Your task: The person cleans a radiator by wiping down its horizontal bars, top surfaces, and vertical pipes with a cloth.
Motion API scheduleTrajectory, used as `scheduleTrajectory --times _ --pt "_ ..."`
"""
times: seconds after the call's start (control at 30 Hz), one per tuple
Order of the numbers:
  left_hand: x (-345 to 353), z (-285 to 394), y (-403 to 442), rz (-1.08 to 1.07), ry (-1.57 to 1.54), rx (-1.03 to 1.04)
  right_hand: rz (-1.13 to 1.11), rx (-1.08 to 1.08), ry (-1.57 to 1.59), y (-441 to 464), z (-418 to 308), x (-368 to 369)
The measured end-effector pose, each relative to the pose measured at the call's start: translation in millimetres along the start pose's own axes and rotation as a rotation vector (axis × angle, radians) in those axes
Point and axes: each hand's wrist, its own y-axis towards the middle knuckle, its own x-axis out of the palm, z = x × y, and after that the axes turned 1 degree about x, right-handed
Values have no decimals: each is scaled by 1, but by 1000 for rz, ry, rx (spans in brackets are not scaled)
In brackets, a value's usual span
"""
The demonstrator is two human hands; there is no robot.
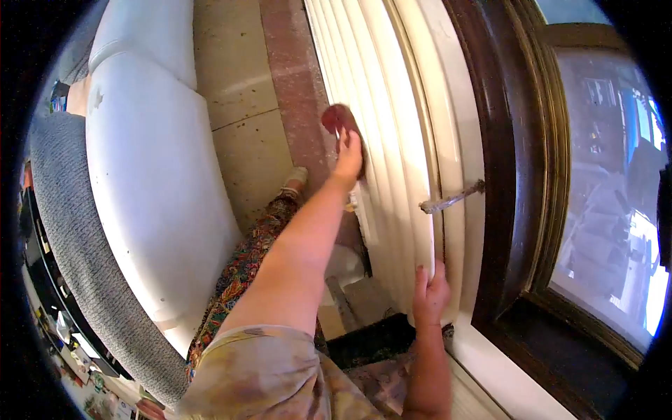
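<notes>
My left hand (348, 159) reaches forward along a white ribbed panel (374, 126). Its fingers are closed on a dark red, rounded object (338, 120), blurred, whose kind I cannot make out. Whether that object touches the panel is unclear. Nearer to me, my right hand (430, 290) grips the panel's long edge, thumb on the ribbed face and fingers partly hidden. A worn metal handle (451, 198) sticks out beside the same edge, beyond my right hand.
On the left stand a smooth white curved piece (154, 161) and grey textured upholstery (91, 231). My foot (297, 178) rests on the speckled tile floor (245, 140) beside a reddish strip (290, 63). A dark wooden frame (514, 182) surrounds glass (602, 175) at right.
</notes>
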Motion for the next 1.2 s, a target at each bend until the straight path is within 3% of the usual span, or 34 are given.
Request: scheduleTrajectory --times 0.13,0.2,0.27,0.4,0.47,0.5,0.53,0.6,0.67,0.73,0.77,0.87,0.9,1.07,1.1,1.2 --pt "-19 -35 59 -127 -161 -19 -3 -18 54 1 -5 -2" --pt "-9 -59 39 28 -76 22 15 -45 33 2 -1 0" --pt "-2 -77 5 57 -50 -74 32 -68 2 2 2 1" --pt "-15 -154 -7 -38 -86 -103 21 -47 22 1 -7 -1" --pt "-21 -185 -30 -235 -293 -177 16 -40 71 1 -6 1" --pt "-20 -191 -33 -233 -298 -177 13 -33 55 1 -2 2" --pt "-17 -194 -36 -96 -224 -205 11 -25 39 2 0 2" --pt "-17 -195 -31 48 -154 -237 20 -31 50 2 -4 1" --pt "-18 -178 -12 -68 -142 -108 25 -33 67 1 -7 0" --pt "-9 -123 -6 -50 -78 74 16 -7 96 0 -8 0" --pt "-9 -98 6 8 -47 -89 15 -9 96 -1 -7 0" --pt "-32 -79 83 -222 -273 -115 -1 21 23 -1 -4 -2" --pt "-22 -30 53 70 -10 -193 4 18 12 -2 -4 -1" --pt "-43 -27 124 -86 -91 -53 -20 15 50 1 -13 -5" --pt "-47 -35 135 -82 -88 -48 22 -74 8 2 -4 -1" --pt "-28 -28 83 24 -66 -122 0 -5 14 1 0 1"
